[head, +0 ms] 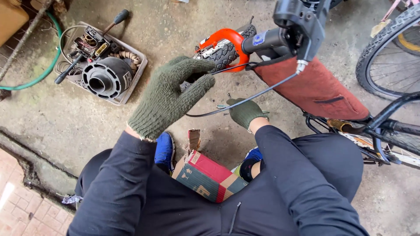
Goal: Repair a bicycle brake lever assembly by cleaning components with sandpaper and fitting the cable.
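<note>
Black cable [245,101] end pinched between left hand [168,97] fingers [199,81].

Soft even daylight, sharp focus

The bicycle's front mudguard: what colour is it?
Bright orange; the mudguard arches over the knobby front tyre, clearest in the head view.

Left hand [168,98], right hand [244,112]: dark green knit gloves. Fender [227,37] at 12 o'clock: bright orange. Cable [245,101]: black. Cloth [313,87] at 2 o'clock: rust red. Hose [41,74] at 10 o'clock: green. Carton [208,177]: red, teal, tan. Shoes [165,150]: blue.
</note>
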